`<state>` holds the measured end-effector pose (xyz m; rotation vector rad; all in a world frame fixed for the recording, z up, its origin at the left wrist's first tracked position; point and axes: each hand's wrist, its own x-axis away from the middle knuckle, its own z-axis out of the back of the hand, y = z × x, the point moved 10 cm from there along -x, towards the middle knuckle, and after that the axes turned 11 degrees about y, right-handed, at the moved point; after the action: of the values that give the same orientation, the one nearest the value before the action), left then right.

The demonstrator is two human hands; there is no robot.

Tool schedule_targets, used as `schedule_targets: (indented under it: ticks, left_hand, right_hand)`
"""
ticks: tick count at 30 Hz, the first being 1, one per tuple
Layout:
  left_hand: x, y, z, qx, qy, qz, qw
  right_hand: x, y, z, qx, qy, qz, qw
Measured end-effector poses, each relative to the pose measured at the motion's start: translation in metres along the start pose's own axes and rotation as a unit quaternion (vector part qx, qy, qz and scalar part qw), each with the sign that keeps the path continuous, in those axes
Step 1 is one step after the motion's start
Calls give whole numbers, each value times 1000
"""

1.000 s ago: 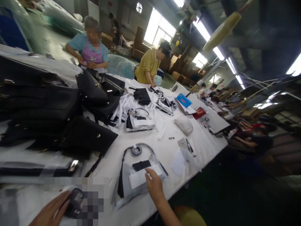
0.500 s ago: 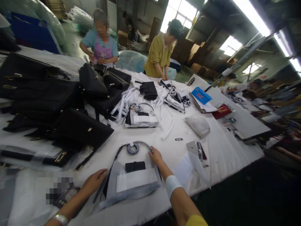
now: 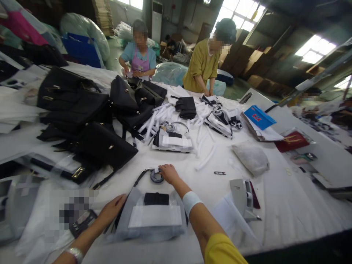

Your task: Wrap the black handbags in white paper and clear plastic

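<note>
A handbag (image 3: pixel 122 224) wrapped in translucent film lies in front of me, with a white sheet (image 3: pixel 155 216) and a black flap piece (image 3: pixel 156 198) across its front. Its handle (image 3: pixel 141 176) arches away from me, and a grey wrapped coil of strap (image 3: pixel 156 176) lies inside the arch. My left hand (image 3: pixel 112 209) touches the bag's left side, fingers stretched along the edge. At the top of the arch, my right hand (image 3: pixel 169 173) has its fingers closed on the handle beside the coil; the fingertips are partly hidden.
Black bags (image 3: pixel 74 106) are heaped at the left. Another wrapped bag (image 3: pixel 173 142) lies ahead among white strips. Thread snips (image 3: pixel 220 173), a grey-white tape dispenser (image 3: pixel 240 196) and a blue folder (image 3: pixel 260 117) are to the right. Two people (image 3: pixel 202 66) work across the table.
My right hand has moved left along the handle toward the coil. My left hand stays at the bag's left side. The camera view has turned left.
</note>
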<state>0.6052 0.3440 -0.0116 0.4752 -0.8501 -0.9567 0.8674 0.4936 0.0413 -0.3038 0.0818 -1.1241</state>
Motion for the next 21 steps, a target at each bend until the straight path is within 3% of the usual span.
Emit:
schedule_targets:
  ticks: [5,9,13,16,21]
  left_hand:
    - [12,-20,20,-24,23,6,999]
    - [25,-42,27,-15,27,10,999]
    - [40,-53,15,21,18,3,1000]
    - [53,-48,-3,55,8,-9,998]
    - [73,-34,-18,94,22,-12,995]
  right_hand:
    - [-25,-14,-20,66,-67,23,995]
    - [-24,-25,-9,106,-49,32,993]
    - [-15,-36,24,121,29,50,991]
    - [-7,-39,44,127,79,58,987]
    - [-4,-46,53,116,122,88,982]
